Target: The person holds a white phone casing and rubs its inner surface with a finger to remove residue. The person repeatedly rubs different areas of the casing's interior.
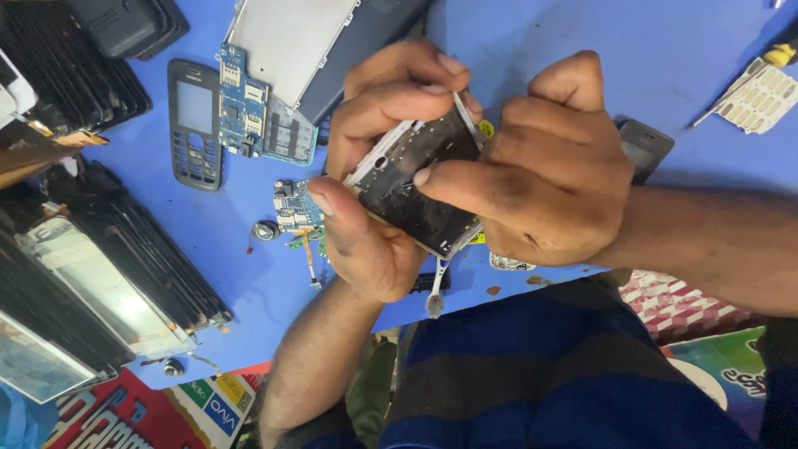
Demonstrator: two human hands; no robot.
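Working over the blue table (249, 274), we take the stripped phone body (416, 179) as our landmark; it sits above the table's near edge, held up off the surface between both hands.

Largest first. The stacks of screens (91, 274) lie well to the left of the phone body, some cut off by the frame edge. A grey panel (287, 41) lies up and to the left, partly out of view. The left hand (370, 166) wraps the phone body from the left: thumb pressed on its lower left edge, fingers curled over its upper edge, gripping it firmly. The right hand (549, 175) closes in from the right, its fingers pinched on a thin white tool (460, 112) near the upper right corner, the forefinger lying flat across the dark face.

The long axis of the phone body runs from upper left to lower right. The right hand covers its right end.

Smaller items: a dark keypad cover (194, 125) and a blue circuit board (249, 112) lie to the left; a small board (293, 208) and a round part (265, 230) sit just left of the left thumb; a white keypad strip (761, 96) lies far right.

We cannot make out the tool tip, nor what hangs below the phone body.
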